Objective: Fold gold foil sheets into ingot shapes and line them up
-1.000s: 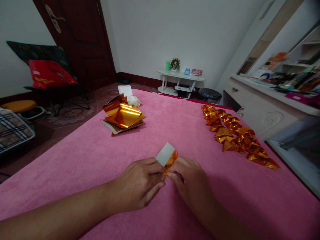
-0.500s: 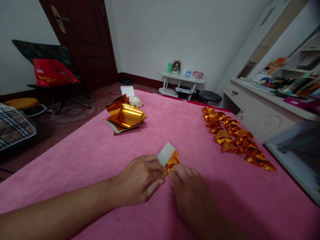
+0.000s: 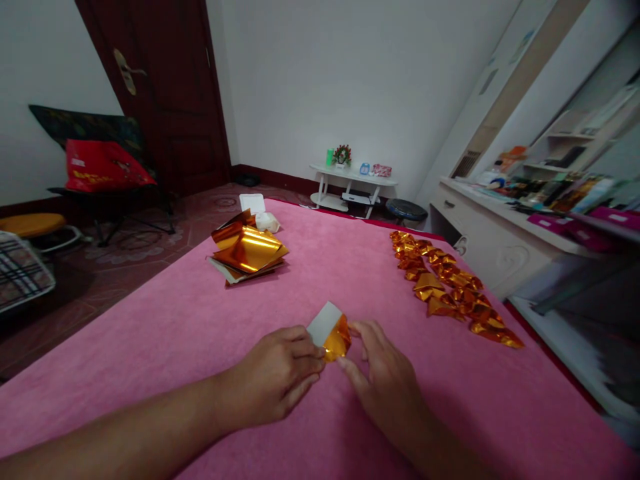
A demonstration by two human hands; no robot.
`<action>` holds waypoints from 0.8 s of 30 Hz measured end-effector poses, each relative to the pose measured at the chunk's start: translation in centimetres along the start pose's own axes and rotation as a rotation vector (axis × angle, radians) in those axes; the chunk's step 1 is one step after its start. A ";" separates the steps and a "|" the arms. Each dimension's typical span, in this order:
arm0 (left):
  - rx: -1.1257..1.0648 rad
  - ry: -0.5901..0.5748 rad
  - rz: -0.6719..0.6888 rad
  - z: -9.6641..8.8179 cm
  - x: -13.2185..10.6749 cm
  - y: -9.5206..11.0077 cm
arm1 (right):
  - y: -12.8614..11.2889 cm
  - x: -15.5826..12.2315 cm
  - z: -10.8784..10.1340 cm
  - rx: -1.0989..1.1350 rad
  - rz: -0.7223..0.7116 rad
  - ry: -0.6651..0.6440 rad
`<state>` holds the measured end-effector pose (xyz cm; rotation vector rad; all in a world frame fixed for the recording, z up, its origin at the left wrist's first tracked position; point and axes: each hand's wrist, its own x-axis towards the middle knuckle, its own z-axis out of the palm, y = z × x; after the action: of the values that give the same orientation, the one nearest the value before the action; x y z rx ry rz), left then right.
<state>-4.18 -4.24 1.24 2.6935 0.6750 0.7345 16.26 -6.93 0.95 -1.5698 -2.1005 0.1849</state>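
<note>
A small sheet of gold foil paper (image 3: 333,332), white on its back, lies partly folded on the pink cloth (image 3: 350,267) in front of me. My left hand (image 3: 277,377) pinches its left edge with curled fingers. My right hand (image 3: 385,377) grips its right side, thumb under the gold fold and fingers over it. A stack of flat gold foil sheets (image 3: 247,250) sits at the far left of the cloth. A row of several folded gold pieces (image 3: 447,283) runs along the right side.
A white box and a crumpled white thing (image 3: 263,213) lie behind the foil stack. A white dresser (image 3: 500,233) with clutter stands at the right, a low white table (image 3: 353,181) by the far wall, a chair with a red bag (image 3: 103,167) at the left.
My right hand has opened its hold a little, its fingers lifted off the paper's top, and the gold fold shows more. The view has tipped slightly upward.
</note>
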 end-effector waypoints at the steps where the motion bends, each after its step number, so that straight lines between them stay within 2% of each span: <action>1: -0.007 0.000 -0.010 0.0 0.0 0.1 | -0.1 0.0 0.1 0.013 -0.034 0.006; 4: -0.026 -0.009 -0.018 -0.2 0.1 0.2 | -1.0 -0.2 0.2 0.001 -0.138 0.008; 7: -0.010 -0.046 -0.010 -0.6 0.3 0.2 | -1.7 -0.3 0.5 -0.099 -0.178 0.025; 13: 0.012 -0.171 -0.001 -2.2 0.9 0.3 | -2.1 0.1 2.8 -0.559 -0.346 0.013; 17: 0.013 -0.230 0.021 -2.9 1.1 0.6 | -2.6 0.7 3.6 -0.716 -0.479 -0.089; 21: -0.021 -0.202 0.009 -3.2 1.2 0.3 | -2.0 1.7 2.2 -0.677 -0.624 -0.166; 24: -0.082 -0.069 -0.020 -3.3 1.3 -0.8 | 0.0 3.0 0.0 -0.543 -0.782 -0.185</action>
<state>-5.23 -2.46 4.20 2.6202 0.6399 0.6469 15.65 -4.13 1.89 -0.8649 -2.9008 -0.5725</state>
